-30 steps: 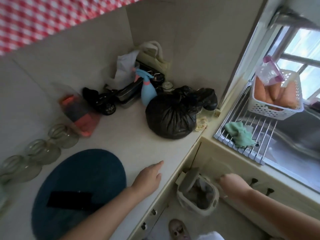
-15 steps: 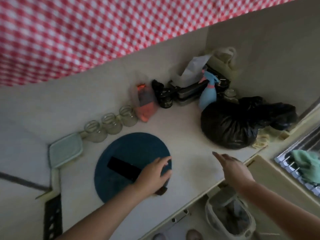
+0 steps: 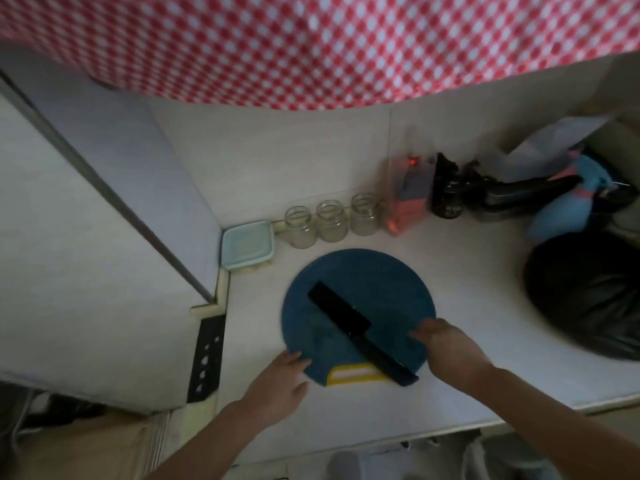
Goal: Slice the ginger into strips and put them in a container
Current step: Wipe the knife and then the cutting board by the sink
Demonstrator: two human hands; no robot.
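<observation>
A round blue cutting board [image 3: 360, 299] lies on the white counter [image 3: 485, 341], near the front edge and closer to the left side. A black knife [image 3: 341, 315] lies slanted across the board. Its wide blade is near the middle, and its handle pokes just past the board's front rim. A yellow-rimmed thing [image 3: 349, 374] peeks out from under the board's front rim.

The left hand [image 3: 280, 379] lies flat with straight fingers at the board's front left rim. Its fingertips touch the rim and it holds nothing. The right hand [image 3: 446, 344] is over the board's right front part, just beside the knife. Its fingers are stretched out loosely toward the knife and hold nothing. It is blurry, so it is hard to tell if it touches the board.

A light blue container [image 3: 247, 244] with its lid on sits at the back left corner. Three glass jars [image 3: 329, 221] stand in a row beside it, along the back wall. A big black bag [image 3: 588, 292] fills the right side.

A wide strip of white counter shows between the board and the bag. A thinner strip runs between the board and the front edge. Another runs between the board and the left edge.

A red checked cloth [image 3: 311, 46] hangs above the back wall.
</observation>
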